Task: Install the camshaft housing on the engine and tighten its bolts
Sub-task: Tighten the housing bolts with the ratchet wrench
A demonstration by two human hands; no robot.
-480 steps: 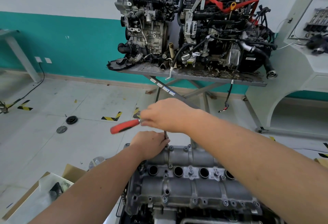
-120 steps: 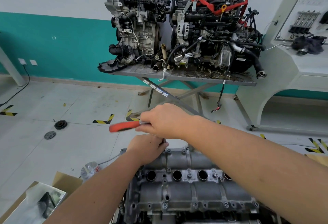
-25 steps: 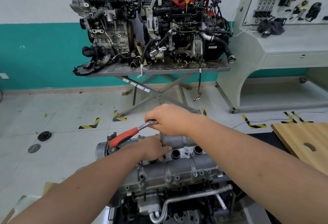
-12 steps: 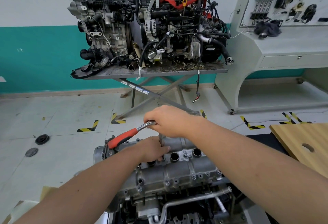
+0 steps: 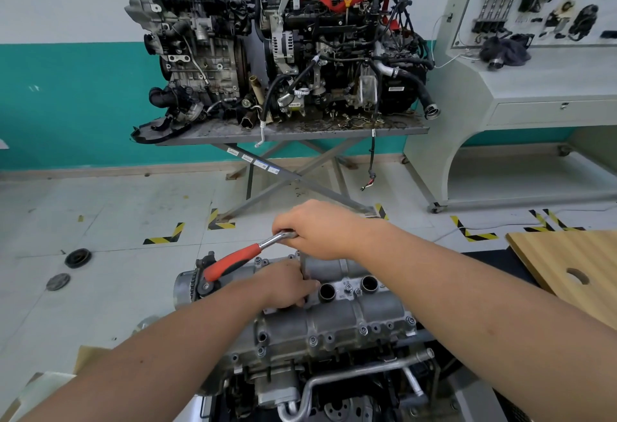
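Observation:
The grey aluminium camshaft housing (image 5: pixel 337 321) lies on top of the engine (image 5: pixel 327 385) low in the middle of the view, with bolts along its edges and round plug holes. My right hand (image 5: pixel 320 229) grips the head of a ratchet wrench (image 5: pixel 233 261) whose red handle points down to the left. A thin extension drops from the ratchet head to the housing's far side. My left hand (image 5: pixel 287 284) holds the lower part of that extension against the housing; the socket and bolt under it are hidden.
Two other engines (image 5: pixel 277 44) stand on a grey scissor table (image 5: pixel 293 131) at the back wall. A white display console (image 5: pixel 534 87) is at the right, a wooden board with a hole (image 5: pixel 574 274) at my right. Two black discs (image 5: pixel 68 268) lie on the floor, cardboard (image 5: pixel 50 385) at bottom left.
The view has shifted a little. The ratchet's red handle has swung slightly lower to the left. Both hands keep their hold on the tool.

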